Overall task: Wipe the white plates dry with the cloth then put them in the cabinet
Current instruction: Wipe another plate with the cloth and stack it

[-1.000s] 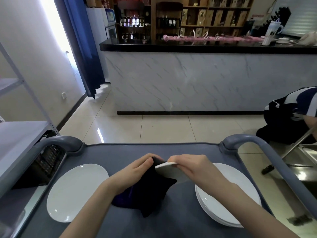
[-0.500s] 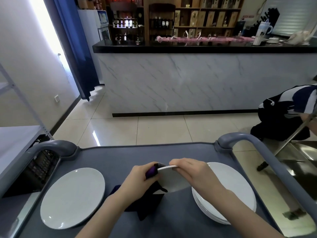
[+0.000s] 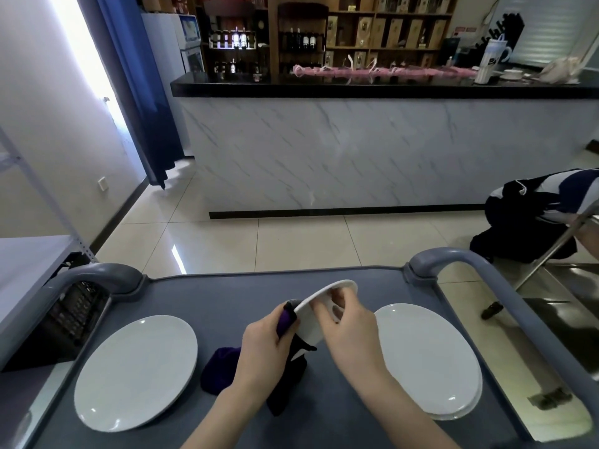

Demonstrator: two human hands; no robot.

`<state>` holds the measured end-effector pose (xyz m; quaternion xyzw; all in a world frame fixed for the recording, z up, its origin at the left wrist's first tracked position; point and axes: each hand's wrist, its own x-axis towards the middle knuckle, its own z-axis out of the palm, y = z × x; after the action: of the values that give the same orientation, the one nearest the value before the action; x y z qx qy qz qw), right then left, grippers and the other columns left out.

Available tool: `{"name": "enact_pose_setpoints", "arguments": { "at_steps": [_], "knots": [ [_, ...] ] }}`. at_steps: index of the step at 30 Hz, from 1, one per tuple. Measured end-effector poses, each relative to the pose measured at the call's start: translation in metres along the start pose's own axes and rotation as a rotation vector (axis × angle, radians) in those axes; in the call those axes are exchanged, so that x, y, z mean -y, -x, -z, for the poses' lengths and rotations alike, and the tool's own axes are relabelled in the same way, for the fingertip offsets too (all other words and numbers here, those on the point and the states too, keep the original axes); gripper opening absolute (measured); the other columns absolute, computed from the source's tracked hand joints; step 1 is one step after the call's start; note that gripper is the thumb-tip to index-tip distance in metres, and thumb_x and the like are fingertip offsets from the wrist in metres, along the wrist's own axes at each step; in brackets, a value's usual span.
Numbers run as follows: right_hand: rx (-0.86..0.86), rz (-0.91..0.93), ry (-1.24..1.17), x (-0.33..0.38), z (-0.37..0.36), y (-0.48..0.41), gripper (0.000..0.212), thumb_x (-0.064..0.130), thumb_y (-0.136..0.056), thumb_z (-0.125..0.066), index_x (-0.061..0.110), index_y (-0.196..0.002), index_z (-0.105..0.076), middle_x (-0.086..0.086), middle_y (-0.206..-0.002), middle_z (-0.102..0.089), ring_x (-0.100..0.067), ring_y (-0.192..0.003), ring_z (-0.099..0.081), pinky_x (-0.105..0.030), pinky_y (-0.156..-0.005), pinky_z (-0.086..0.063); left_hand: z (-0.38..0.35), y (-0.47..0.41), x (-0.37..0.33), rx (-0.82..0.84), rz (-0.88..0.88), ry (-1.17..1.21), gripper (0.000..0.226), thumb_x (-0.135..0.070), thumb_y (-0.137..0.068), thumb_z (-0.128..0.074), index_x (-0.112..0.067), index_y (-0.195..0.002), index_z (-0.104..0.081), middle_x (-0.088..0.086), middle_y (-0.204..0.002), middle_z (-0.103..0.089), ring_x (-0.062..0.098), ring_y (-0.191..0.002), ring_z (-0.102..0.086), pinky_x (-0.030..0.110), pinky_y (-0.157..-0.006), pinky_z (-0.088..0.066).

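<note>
Plate [image 3: 309, 325], round, glossy white, tilted above the grey cart [image 3: 227, 296]: right hand [image 3: 350, 332] pinches its rim, left hand [image 3: 262, 348] grips soft dark-purple cloth [image 3: 220, 371] against its lower edge.

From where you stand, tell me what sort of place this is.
Probably a bar or a restaurant's service area: a marble-fronted counter, shelves of wine bottles behind it, and a grey service cart carrying white plates.
</note>
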<state>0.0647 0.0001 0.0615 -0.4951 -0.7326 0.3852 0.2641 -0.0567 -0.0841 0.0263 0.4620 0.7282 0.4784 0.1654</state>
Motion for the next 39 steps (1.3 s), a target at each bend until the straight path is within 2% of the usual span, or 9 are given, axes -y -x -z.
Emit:
{"name": "enact_pose_setpoints", "arguments": {
  "at_steps": [3,6,11,16,19,22,26,33,39],
  "knots": [
    [0.085,-0.114,-0.133,0.013,-0.004,0.004,0.019,0.036,-0.098,-0.05,0.019,-0.102,-0.057,0.004,-0.089,-0.063,-0.017,-0.085,-0.059,-0.028,-0.069,-0.045,-0.003,0.002,-0.001,0.001,-0.03,0.004,0.055,-0.013,-0.096,-0.056,-0.067,-0.094,-0.053,-0.025,-0.079,-0.068,-0.002,-0.073,-0.064,0.008,-0.061,-0.044],
    [0.093,-0.15,-0.248,0.023,-0.004,0.004,0.031,0.047,-0.096,-0.053,0.018,-0.085,-0.055,0.004,-0.081,-0.064,-0.006,-0.075,-0.058,-0.012,-0.055,-0.038,-0.004,0.005,0.0,0.026,-0.041,0.016,0.048,-0.015,-0.097,-0.057,-0.063,-0.104,-0.055,-0.024,-0.079,-0.069,-0.004,-0.069,-0.065,0.007,-0.06,-0.043],
    [-0.073,-0.168,-0.28,0.024,-0.013,0.005,0.03,0.043,-0.087,-0.069,0.017,-0.097,-0.056,0.01,-0.085,-0.065,0.005,-0.072,-0.058,-0.004,-0.053,-0.041,-0.006,0.004,-0.001,0.083,-0.071,-0.022,0.05,-0.007,-0.093,-0.06,-0.037,-0.133,-0.057,-0.021,-0.095,-0.072,0.0,-0.089,-0.068,0.026,-0.08,-0.055],
    [-0.118,-0.216,-0.411,0.019,-0.014,0.001,0.005,0.014,-0.089,-0.059,0.016,-0.094,-0.058,0.0,-0.087,-0.067,-0.021,-0.082,-0.064,-0.036,-0.07,-0.055,-0.009,0.005,0.0,0.218,-0.106,0.08,0.073,-0.017,-0.084,-0.074,-0.041,-0.145,-0.042,-0.029,-0.113,-0.066,-0.006,-0.098,-0.066,0.007,-0.078,-0.048],
    [-0.054,-0.207,-0.522,0.012,-0.009,0.002,0.014,0.007,-0.089,-0.055,0.015,-0.096,-0.063,-0.008,-0.089,-0.071,-0.027,-0.087,-0.068,-0.048,-0.081,-0.058,-0.007,0.0,0.005,0.341,-0.104,0.114,0.1,-0.04,-0.072,-0.082,-0.042,-0.153,-0.024,-0.032,-0.144,-0.044,-0.01,-0.133,-0.04,0.011,-0.104,-0.038],
    [0.087,-0.192,-0.682,0.005,0.002,0.004,0.025,-0.001,-0.093,-0.051,0.013,-0.107,-0.066,-0.015,-0.097,-0.073,-0.03,-0.091,-0.07,-0.044,-0.079,-0.057,-0.006,-0.008,0.006,0.411,-0.12,0.115,0.079,-0.058,-0.084,-0.058,-0.057,-0.149,-0.012,-0.037,-0.155,-0.015,-0.011,-0.144,-0.013,0.026,-0.12,-0.02],
    [0.255,-0.137,-0.776,-0.004,0.013,0.01,0.034,-0.006,-0.095,-0.049,0.016,-0.114,-0.067,-0.01,-0.106,-0.074,-0.026,-0.097,-0.071,-0.042,-0.077,-0.06,-0.011,-0.016,0.01,0.386,-0.103,0.1,0.051,-0.06,-0.097,-0.021,-0.066,-0.143,0.001,-0.037,-0.157,0.004,-0.01,-0.146,0.004,0.035,-0.124,-0.004],
    [0.266,-0.108,-0.864,-0.013,0.029,0.007,0.033,0.0,-0.093,-0.055,0.018,-0.114,-0.072,-0.01,-0.112,-0.074,-0.025,-0.1,-0.071,-0.034,-0.072,-0.057,-0.015,-0.028,0.015,0.358,-0.046,0.007,0.051,-0.043,-0.105,-0.023,-0.049,-0.148,0.004,-0.032,-0.156,0.018,-0.007,-0.145,0.016,0.042,-0.124,-0.001],
    [0.222,-0.154,-0.946,-0.011,0.03,-0.005,0.034,-0.004,-0.093,-0.05,0.014,-0.111,-0.072,-0.015,-0.111,-0.073,-0.03,-0.102,-0.069,-0.038,-0.078,-0.059,-0.019,-0.001,-0.007,0.394,-0.099,-0.015,0.048,-0.055,-0.1,-0.014,-0.068,-0.141,0.006,-0.042,-0.153,0.012,-0.015,-0.142,0.013,0.048,-0.123,0.006]
  ]
}}
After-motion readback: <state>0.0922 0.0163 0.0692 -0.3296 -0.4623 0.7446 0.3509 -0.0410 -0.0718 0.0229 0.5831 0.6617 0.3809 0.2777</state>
